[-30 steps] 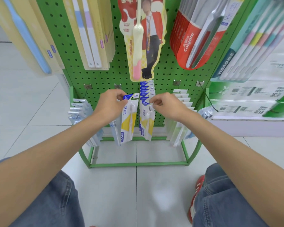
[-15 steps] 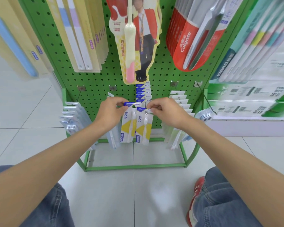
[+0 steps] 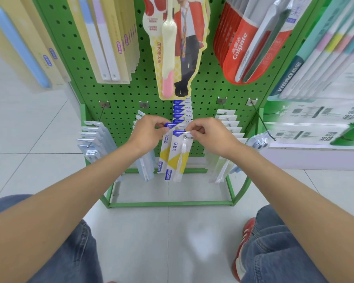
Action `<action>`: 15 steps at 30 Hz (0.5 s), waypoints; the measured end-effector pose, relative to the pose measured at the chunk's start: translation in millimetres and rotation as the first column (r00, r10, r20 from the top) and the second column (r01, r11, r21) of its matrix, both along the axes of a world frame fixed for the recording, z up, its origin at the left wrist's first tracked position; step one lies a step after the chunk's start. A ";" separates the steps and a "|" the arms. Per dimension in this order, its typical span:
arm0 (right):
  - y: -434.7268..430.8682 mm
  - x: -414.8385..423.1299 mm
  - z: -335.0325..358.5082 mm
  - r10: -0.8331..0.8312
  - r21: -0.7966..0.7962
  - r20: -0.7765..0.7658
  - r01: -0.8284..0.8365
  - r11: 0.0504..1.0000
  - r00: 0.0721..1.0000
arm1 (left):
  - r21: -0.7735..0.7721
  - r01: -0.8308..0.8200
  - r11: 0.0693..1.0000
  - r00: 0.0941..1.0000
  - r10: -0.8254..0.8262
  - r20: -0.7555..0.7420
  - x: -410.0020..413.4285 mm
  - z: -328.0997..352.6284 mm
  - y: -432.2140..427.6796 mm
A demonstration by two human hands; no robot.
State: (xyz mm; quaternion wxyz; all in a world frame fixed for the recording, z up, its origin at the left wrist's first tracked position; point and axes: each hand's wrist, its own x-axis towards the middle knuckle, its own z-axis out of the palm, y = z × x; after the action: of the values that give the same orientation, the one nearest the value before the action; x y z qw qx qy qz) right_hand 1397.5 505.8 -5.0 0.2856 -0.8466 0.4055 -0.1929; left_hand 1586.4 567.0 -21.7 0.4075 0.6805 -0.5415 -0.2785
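My left hand (image 3: 149, 129) pinches the blue top of a yellow-and-white toothbrush pack (image 3: 163, 154). Right beside it, my right hand (image 3: 207, 131) pinches the top of a second like pack (image 3: 177, 158), which hangs in front at the tip of the middle hook. Behind both packs a row of the same blue-topped packs (image 3: 182, 111) hangs on that hook of the green pegboard stand (image 3: 119, 94).
Clear toothbrush packs hang on the left hook (image 3: 92, 137) and white ones on the right hook (image 3: 230, 123). Larger packs hang above, among them a red Colgate pack (image 3: 239, 48). A bare hook (image 3: 264, 123) juts out at right. White tiled floor (image 3: 168, 231) lies below.
Both hands rose slightly and drew together at the middle hook. The left hand's pack moved from the left to just behind the right hand's pack.
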 end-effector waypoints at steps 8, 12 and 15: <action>-0.5 1.5 -4.2 -0.021 0.008 0.054 0.021 1.000 0.998 | -0.002 0.071 0.997 0.987 -0.071 -0.144 -18.2 -2.0 -2.1; 0.5 0.3 -6.0 -0.025 -0.009 0.063 0.026 1.000 0.998 | -0.006 0.018 1.000 0.983 -0.019 -0.183 -21.6 -5.3 -7.2; 0.6 -0.9 -7.8 -0.017 -0.084 0.038 0.021 0.996 0.999 | 0.020 0.015 1.000 0.995 -0.013 -0.101 -20.5 -4.5 -10.7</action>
State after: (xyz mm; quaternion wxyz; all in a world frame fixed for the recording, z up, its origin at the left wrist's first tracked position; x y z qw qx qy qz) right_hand 1396.6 506.5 -12.9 0.2554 -0.8502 0.3996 -0.2285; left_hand 1565.9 556.2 -26.1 0.4253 0.6659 -0.5223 -0.3208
